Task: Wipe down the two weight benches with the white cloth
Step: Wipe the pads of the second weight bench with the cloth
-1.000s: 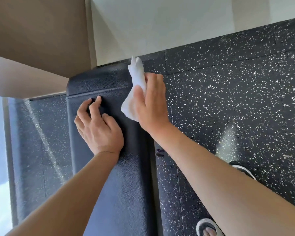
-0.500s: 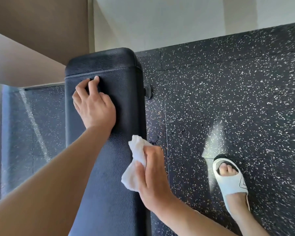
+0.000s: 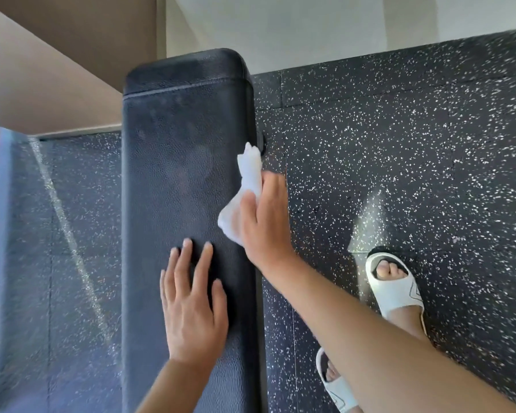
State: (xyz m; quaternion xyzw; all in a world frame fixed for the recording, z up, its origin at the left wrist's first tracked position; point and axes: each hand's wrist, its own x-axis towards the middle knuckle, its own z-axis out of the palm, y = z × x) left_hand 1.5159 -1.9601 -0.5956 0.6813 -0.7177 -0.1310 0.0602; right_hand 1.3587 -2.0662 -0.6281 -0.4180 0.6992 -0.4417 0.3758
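Observation:
A long black padded weight bench (image 3: 176,162) runs away from me down the middle of the view. My right hand (image 3: 265,216) grips a crumpled white cloth (image 3: 245,189) and presses it against the bench's right edge, about halfway along. My left hand (image 3: 194,305) lies flat on the bench top nearer to me, fingers spread, holding nothing. Only this one bench is in view.
Black rubber flooring with white flecks (image 3: 399,144) surrounds the bench. My two feet in white slides (image 3: 396,287) stand on the floor to the bench's right. A white wall (image 3: 310,28) lies past the bench's far end, and a tan panel (image 3: 42,70) is at upper left.
My right hand has slid the cloth back up the bench's right edge, away from me. My left hand has moved from near the far end to a spot closer to me.

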